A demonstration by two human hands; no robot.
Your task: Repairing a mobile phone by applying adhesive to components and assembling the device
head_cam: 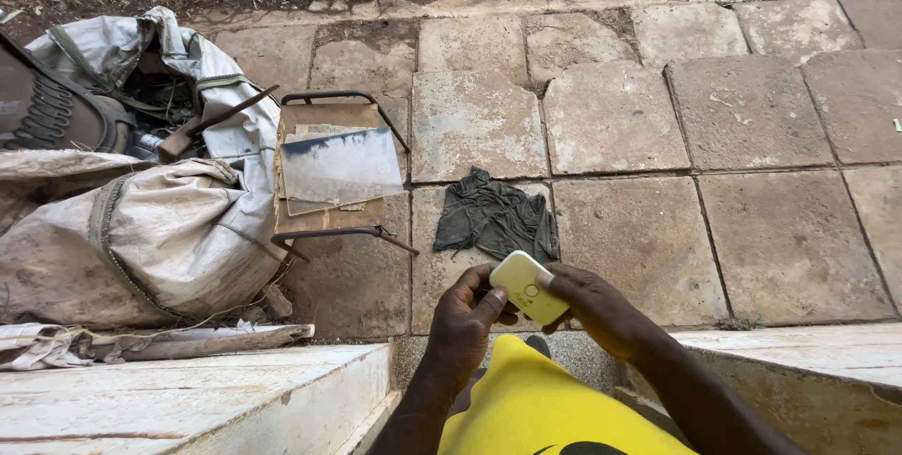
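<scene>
Holding a small pale yellow block with rounded corners, both hands are seen low in the middle of the head view, just above a bright yellow garment that covers the person's lap. The left hand is curled about the block's near left end, its thumb laid across the upper face and its fingers tucked beneath, so that a closed grasp is shown. The right hand is closed on the block's right end, with the fingertips pressed against its edge and the palm turned down. The block is thus gripped between the two hands, tilted, and raised clear of the ground. Directly beyond it, a crumpled dark green cloth is spread flat on the stone paving slabs. To the left of the cloth, a low metal-framed stand is set on the slabs, and a flat grey sheet is rested on top of it. Further left, a dirty grey canvas bag is slumped open, with a wooden-handled tool lodged in its mouth. Pale concrete ledges are seen at either side of the person's arms.
</scene>
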